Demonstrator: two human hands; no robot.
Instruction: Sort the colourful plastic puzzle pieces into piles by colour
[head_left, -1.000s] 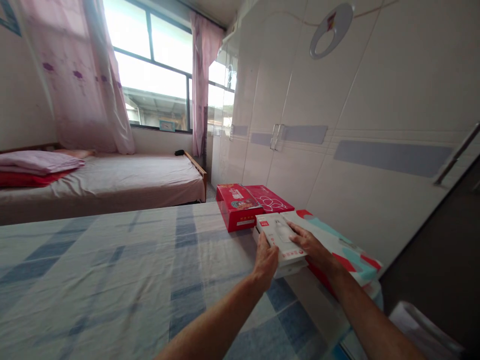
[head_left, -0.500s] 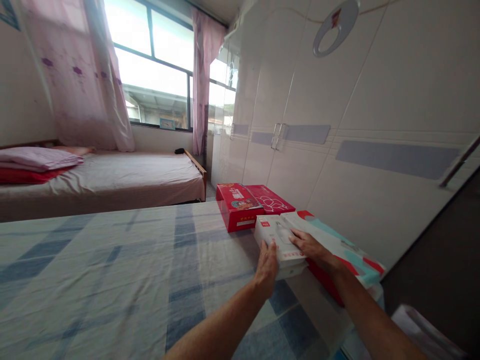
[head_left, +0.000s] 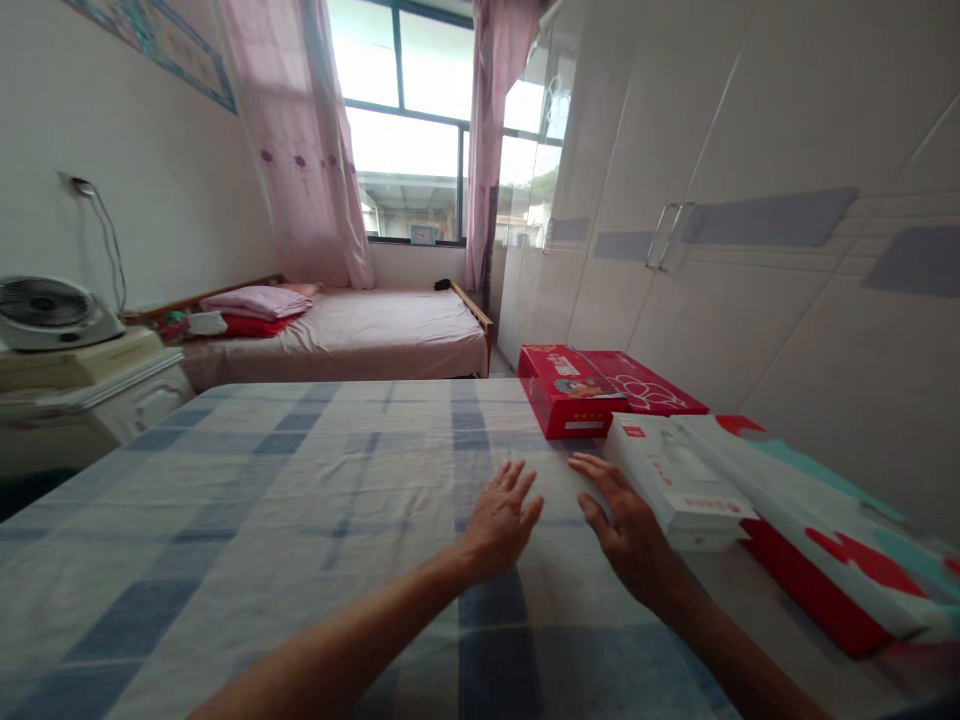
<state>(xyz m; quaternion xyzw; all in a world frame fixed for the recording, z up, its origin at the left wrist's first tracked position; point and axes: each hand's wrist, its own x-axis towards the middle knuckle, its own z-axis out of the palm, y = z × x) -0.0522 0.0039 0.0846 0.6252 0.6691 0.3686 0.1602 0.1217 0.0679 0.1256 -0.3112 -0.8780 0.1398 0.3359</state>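
My left hand [head_left: 501, 518] hovers over the blue-and-white plaid bedspread [head_left: 300, 530], fingers apart and holding nothing. To its right, my right hand [head_left: 626, 525] is also open and empty, with thumb and fingers spread. A white box [head_left: 667, 465] with red print lies just beyond my right hand; whether the two touch I cannot tell. Behind it sits a red box [head_left: 566, 395] with pictures on it, against a second red box [head_left: 645, 382] with a white line drawing. A larger white, red and teal box [head_left: 810, 510] lies along the right side of the white one.
White wardrobe doors [head_left: 675, 130] rise behind the boxes on the right. Across the room stands another bed [head_left: 397, 325] under the window. At the far left a fan [head_left: 52, 312] rests on a cabinet [head_left: 135, 405].
Both hands have let go of the white box and moved left, opening over the bedspread. The white box stays beside the larger box. My view has turned left, bringing the fan into sight.
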